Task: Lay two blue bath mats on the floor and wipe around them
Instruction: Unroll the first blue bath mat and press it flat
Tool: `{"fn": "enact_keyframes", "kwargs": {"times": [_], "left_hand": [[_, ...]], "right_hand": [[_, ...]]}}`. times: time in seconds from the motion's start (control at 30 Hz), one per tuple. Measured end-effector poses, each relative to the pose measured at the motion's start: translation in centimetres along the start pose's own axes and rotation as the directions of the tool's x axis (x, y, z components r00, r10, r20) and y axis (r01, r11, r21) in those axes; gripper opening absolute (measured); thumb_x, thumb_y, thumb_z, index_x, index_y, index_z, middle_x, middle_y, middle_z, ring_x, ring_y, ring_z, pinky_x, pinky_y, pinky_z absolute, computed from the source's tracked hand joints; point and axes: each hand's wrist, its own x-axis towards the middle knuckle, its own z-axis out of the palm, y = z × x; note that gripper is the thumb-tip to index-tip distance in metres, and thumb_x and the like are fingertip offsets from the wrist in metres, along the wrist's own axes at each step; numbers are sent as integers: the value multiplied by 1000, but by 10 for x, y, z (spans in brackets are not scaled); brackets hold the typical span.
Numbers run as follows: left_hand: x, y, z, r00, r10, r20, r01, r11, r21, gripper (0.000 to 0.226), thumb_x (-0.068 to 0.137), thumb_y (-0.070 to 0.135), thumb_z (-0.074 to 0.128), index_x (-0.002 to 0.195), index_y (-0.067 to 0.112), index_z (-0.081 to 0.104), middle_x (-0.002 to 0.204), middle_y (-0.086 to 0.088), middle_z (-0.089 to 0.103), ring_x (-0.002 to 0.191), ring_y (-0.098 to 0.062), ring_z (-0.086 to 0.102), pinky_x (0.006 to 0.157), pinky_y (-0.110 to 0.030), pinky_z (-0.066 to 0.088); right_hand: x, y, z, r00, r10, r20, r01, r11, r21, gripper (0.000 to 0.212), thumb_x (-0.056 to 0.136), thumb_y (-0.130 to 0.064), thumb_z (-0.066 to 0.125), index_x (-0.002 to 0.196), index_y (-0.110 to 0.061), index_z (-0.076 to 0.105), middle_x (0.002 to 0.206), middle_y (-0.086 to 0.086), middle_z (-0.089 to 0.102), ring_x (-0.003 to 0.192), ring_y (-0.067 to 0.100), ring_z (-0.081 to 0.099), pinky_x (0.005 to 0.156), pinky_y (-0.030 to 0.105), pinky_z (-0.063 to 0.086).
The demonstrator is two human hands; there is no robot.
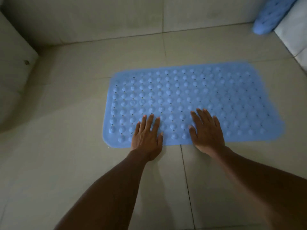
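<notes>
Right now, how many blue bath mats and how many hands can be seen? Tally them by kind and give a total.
Blue studded rubber bath mats: 2, a flat mat on the pale tiled floor and a second mat partly in view at top right.
Bare hands: 2, left hand and right hand, both palm down on the flat mat's near edge.
Total: 4
</notes>
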Motion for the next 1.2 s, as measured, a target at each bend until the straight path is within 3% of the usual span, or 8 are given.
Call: {"fn": "enact_keyframes", "kwargs": {"times": [0.1, 0.27, 0.4, 0.6, 0.83, 1.0, 1.2], "left_hand": [[20, 31, 1, 998, 57, -6, -57, 998, 3, 63, 106, 46, 26, 162, 23, 11, 171, -3, 1, 157, -25, -7, 125, -41, -3], [55, 65, 18, 996, 83, -19, -83, 996, -18, 68, 101, 51, 19, 162, 23, 16, 171, -4, 6, 157, -25, -4, 126, -42, 1], [88, 74, 39, 998, 64, -20, -64, 998, -27, 66, 102, 47, 32, 161, 21, 21, 170, -4, 14, 157, -27, 3, 127, -46, 10], [94, 73, 50, 993, 49, -106, -51, 999, -18, 67, 98, 44, 40, 159, 18, 29, 167, -2, 25, 157, -24, 12, 125, -45, 17], [99, 75, 46, 994, 107, -6, -107, 992, 65, 72, 95, 46, 44, 161, 25, 24, 170, -5, 11, 157, -26, 6, 124, -52, 15], [101, 76, 43, 996, 85, 6, -85, 993, 76, 74, 93, 47, 45, 160, 20, 27, 169, -6, 15, 157, -25, 10, 125, -50, 15], [103, 77, 40, 999, 40, -30, -41, 999, -33, 72, 95, 47, 47, 154, 7, 39, 167, -8, 25, 156, -24, 15, 125, -47, 15]], "right_hand": [[11, 26, -13, 999, 35, 22, -35, 999, 21, 64, 96, -44, 31, 150, -14, 43, 158, 11, 41, 149, 30, 32, 116, 55, 30], [32, 45, -5, 999, -36, 7, 36, 998, 49, 61, 96, -43, 32, 148, -14, 46, 155, 11, 45, 148, 31, 34, 115, 55, 35], [57, 54, 15, 998, -61, -27, 63, 994, 84, 56, 96, -40, 40, 144, -14, 52, 150, 12, 51, 144, 33, 40, 109, 55, 39], [58, 58, 26, 991, -112, -75, 116, 991, 64, 52, 96, -33, 50, 147, -21, 49, 153, 14, 46, 146, 35, 35, 114, 56, 31], [61, 53, 20, 986, 167, -5, -166, 984, 66, 81, 91, -46, 53, 154, -1, 31, 163, 26, 22, 154, 40, 11, 123, 53, 19], [65, 53, 15, 986, 162, 41, -163, 986, 24, 79, 90, -47, 53, 154, -4, 35, 163, 28, 20, 154, 42, 11, 122, 56, 18], [69, 51, 14, 980, 194, 35, -194, 981, 5, 88, 90, -49, 53, 152, 8, 29, 161, 27, 24, 153, 38, 18, 123, 54, 20]]}}
